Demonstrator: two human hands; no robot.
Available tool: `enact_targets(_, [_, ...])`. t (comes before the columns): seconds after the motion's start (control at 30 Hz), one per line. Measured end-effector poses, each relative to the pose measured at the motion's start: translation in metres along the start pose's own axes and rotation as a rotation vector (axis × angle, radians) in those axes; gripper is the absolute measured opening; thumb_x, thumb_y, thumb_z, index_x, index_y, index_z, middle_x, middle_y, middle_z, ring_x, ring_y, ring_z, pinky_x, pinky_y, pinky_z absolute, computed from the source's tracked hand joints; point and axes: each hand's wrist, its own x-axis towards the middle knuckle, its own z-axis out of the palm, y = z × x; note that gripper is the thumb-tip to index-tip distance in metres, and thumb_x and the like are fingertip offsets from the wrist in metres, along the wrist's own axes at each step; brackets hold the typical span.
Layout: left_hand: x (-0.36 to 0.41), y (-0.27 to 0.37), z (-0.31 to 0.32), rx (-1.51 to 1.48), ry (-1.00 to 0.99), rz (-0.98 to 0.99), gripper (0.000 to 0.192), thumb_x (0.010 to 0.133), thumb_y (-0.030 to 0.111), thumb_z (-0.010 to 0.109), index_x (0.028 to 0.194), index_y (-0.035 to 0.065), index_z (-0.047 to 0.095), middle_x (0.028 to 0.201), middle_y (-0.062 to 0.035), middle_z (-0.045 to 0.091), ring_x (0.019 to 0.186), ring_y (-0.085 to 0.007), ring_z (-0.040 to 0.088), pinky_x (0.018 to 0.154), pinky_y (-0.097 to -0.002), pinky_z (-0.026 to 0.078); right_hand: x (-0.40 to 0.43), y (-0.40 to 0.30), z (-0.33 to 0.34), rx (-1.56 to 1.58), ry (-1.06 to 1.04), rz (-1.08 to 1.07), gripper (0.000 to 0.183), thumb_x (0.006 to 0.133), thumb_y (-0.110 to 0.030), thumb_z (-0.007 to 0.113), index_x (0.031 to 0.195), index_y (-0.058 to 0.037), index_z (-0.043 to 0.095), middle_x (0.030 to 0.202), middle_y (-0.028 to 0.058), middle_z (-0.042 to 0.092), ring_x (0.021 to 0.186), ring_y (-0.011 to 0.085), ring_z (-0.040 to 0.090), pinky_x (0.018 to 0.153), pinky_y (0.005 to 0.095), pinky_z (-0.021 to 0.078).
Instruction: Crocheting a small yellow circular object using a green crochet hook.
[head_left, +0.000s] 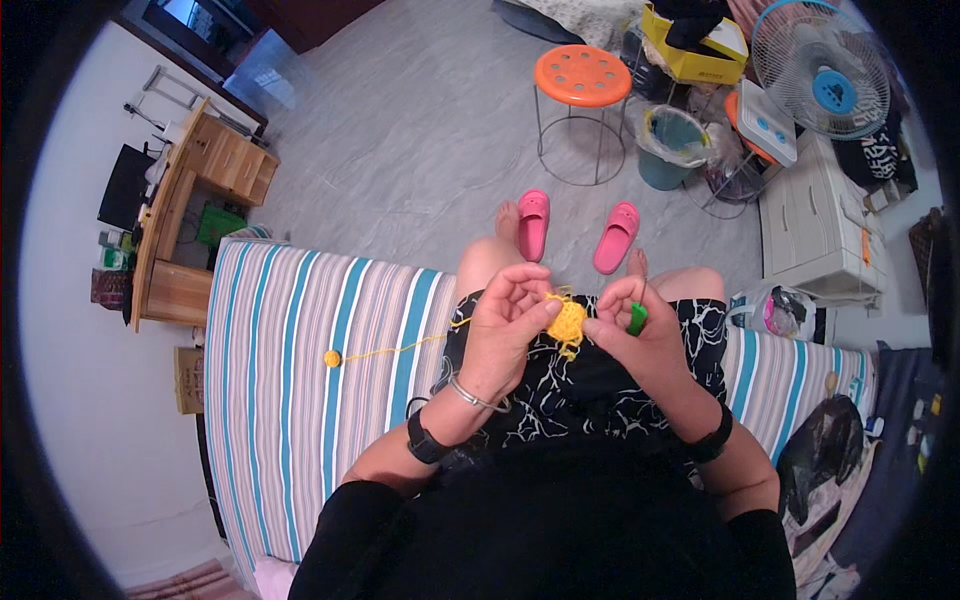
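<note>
Above my lap, my left hand (510, 319) pinches a small yellow crocheted piece (568, 321) between thumb and fingers. The thumb of my right hand (637, 322) touches the right edge of that piece. A green handle, apparently of a crochet hook (637, 319), sits in the curled fingers of my right hand, with a thin shaft pointing up. From my left hand a strand of yellow yarn (405, 348) runs left across the bed to a small yellow yarn ball (332, 359). A short yellow tail hangs below the piece.
I sit on a bed with a striped sheet (300, 420). Pink slippers (617, 238) lie by my feet. Ahead stand an orange stool (583, 75), a lined bin (666, 161), a fan (821, 71) and a white cabinet (814, 217). A wooden desk (176, 225) is at the left.
</note>
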Motion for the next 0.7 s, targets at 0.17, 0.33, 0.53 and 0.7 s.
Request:
enact_targets(0.17, [-0.001, -0.002, 0.009, 0.008, -0.054, 0.019, 0.027, 0.09, 0.0, 0.055, 0.117, 0.0025, 0.05, 0.107, -0.0057, 0.056, 0.101, -0.011, 0.056, 0.084, -0.0234, 0.048, 0.0, -0.005, 0.004, 0.029, -0.105, -0.009, 0.032, 0.077, -0.006, 0.073, 0.103, -0.004, 0.053, 0.086, -0.0007, 0.057, 0.078, 0.0037, 0.055, 0.066, 0.0174, 0.0443])
enact_targets(0.33, [-0.007, 0.0, 0.012, -0.063, -0.108, -0.111, 0.026, 0.096, 0.007, 0.048, 0.121, 0.0022, 0.049, 0.113, -0.0072, 0.056, 0.104, -0.0129, 0.055, 0.086, -0.0249, 0.049, 0.002, 0.003, 0.002, 0.054, -0.116, -0.049, 0.033, 0.079, -0.004, 0.071, 0.107, -0.0015, 0.052, 0.094, 0.0028, 0.059, 0.091, 0.0063, 0.057, 0.073, 0.0199, 0.0474])
enact_targets(0.53, [-0.003, -0.002, 0.014, 0.08, -0.132, 0.007, 0.029, 0.092, 0.001, 0.051, 0.121, 0.0029, 0.052, 0.118, -0.0057, 0.053, 0.107, -0.0118, 0.052, 0.086, -0.024, 0.048, 0.005, -0.005, -0.014, 0.293, -0.277, 0.212, 0.025, 0.09, -0.013, 0.06, 0.11, -0.0002, 0.054, 0.093, 0.0031, 0.058, 0.076, 0.0048, 0.054, 0.059, 0.0174, 0.0432])
enact_targets(0.7, [0.0, 0.007, 0.02, 0.286, -0.327, 0.032, 0.03, 0.086, -0.001, 0.056, 0.116, 0.0037, 0.057, 0.131, -0.0088, 0.045, 0.123, -0.019, 0.044, 0.105, -0.0346, 0.032, 0.003, -0.001, -0.025, 0.647, -0.426, 0.456, 0.029, 0.094, -0.022, 0.053, 0.112, 0.0003, 0.055, 0.086, 0.0018, 0.055, 0.058, 0.0043, 0.044, 0.046, 0.0168, 0.0339])
